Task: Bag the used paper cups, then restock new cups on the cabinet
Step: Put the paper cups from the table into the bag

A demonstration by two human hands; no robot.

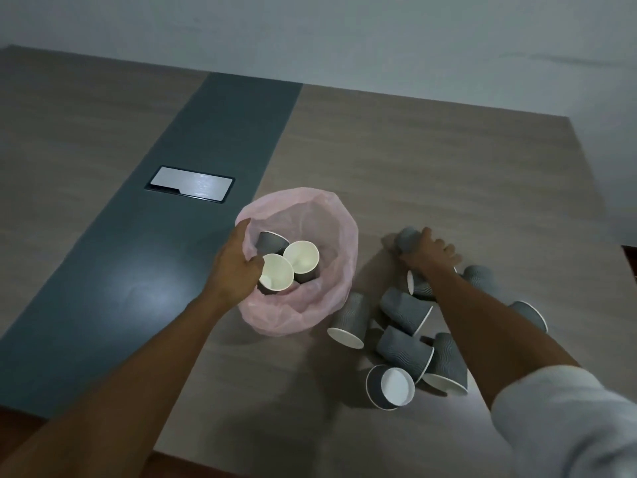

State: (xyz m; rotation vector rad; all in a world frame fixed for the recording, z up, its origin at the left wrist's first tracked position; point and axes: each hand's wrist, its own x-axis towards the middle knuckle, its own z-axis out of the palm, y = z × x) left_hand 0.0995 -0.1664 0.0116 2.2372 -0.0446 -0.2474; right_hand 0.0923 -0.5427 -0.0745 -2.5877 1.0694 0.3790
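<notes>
Nearest the camera, a pale rolled-up sleeve (565,422) covers the right forearm at the lower right, and both bare forearms reach forward over a wood-grain table (431,160). Just beyond the sleeve lies a heap of grey paper cups (410,343) with white insides, tipped on their sides and leaning against one another; one cup (391,388) at the near end shows its open mouth toward the camera, and another (529,313) lies a little apart on the right of the arm.

Left of the heap stands a pink plastic bag (339,257), its mouth held open and touching the nearest fallen cup. Three cups sit inside it: two with white mouths facing up (301,257) and a third dark one behind them. The left hand (232,267) grips the bag's near-left rim, thumb hooked inside against the front cup, fingers curled over the plastic.

Farther on, at the far end of the heap, the right hand (427,253) is closed round a single grey cup (405,238), whose base sticks out beyond the fingers; motion blur hides whether it is lifted off the table.

Beyond the bag a dark grey strip (220,132) runs along the tabletop, with a silver flap panel (191,183) set into it, and a pale wall (344,36) closes the view
</notes>
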